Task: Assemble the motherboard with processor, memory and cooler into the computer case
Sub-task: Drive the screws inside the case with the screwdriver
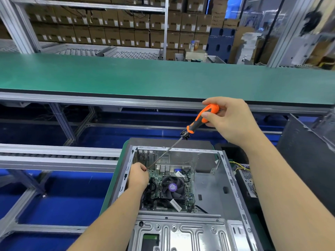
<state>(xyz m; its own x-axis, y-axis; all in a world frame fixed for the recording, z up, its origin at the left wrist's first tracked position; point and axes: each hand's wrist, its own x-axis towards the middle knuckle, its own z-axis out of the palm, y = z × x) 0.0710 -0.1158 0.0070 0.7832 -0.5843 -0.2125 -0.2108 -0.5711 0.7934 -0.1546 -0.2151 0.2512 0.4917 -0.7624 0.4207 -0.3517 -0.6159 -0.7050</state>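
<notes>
Both hands are on one tool: the right hand has its fingers and thumb curled round the orange handle of the screwdriver, held high and tilted, with a dark cluster of what look like spare screws clinging to the shaft just below the handle; the left hand is down at the far-left corner of the motherboard, its fingertips pinched at the driver's tip, apparently steadying it or a screw, though the screw itself is hidden; the board already lies flat inside the open computer case, rear ports toward the far wall, with the cooler and its fan mounted on it; the processor would sit beneath that and cannot be seen, and the memory is not plain from here; so placement looks done and fastening is the step in hand; how many screws are already in I cannot tell; beyond the case runs a green conveyor belt.
</notes>
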